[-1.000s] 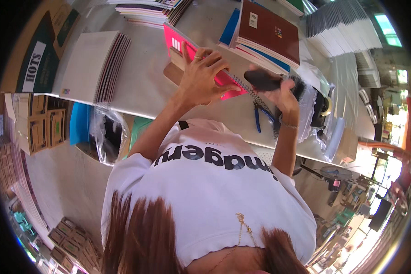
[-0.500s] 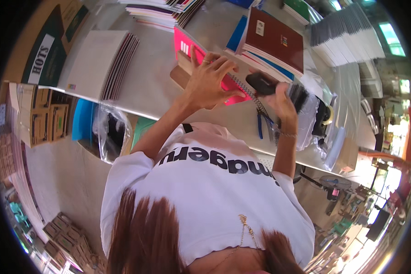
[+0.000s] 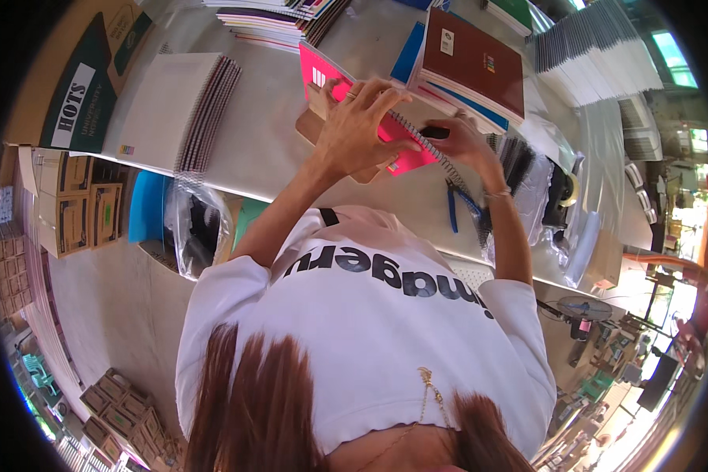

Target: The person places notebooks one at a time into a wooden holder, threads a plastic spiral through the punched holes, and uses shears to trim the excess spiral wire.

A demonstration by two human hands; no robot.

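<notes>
A bright pink notebook (image 3: 403, 156) stands tilted over the table, with a dark wire coil (image 3: 417, 138) running along its right edge. My left hand (image 3: 362, 130) is closed around the notebook, fingers over the top and thumb near the coil. Beside the coil, my right hand (image 3: 466, 141) grips a small black rounded object (image 3: 435, 132); its kind does not show. The coil runs on past the notebook's lower corner, below the right hand. Blue-handled pliers (image 3: 462, 206) lie just under that end. A brown block or board (image 3: 311, 126) sits beneath the notebook's left side.
Brown and blue notebooks (image 3: 476, 67) are piled behind my right hand. White spiral-bound books (image 3: 169, 102) stack at left, beside a large carton (image 3: 79, 94). Tall bound stacks (image 3: 598, 59) stand far right. A tape roll (image 3: 568, 191) and clear plastic wrap lie near the right table edge.
My right hand has moved left and inward, bringing the black object close against the coil. The left hand keeps its hold on the pink notebook, nearly still.
</notes>
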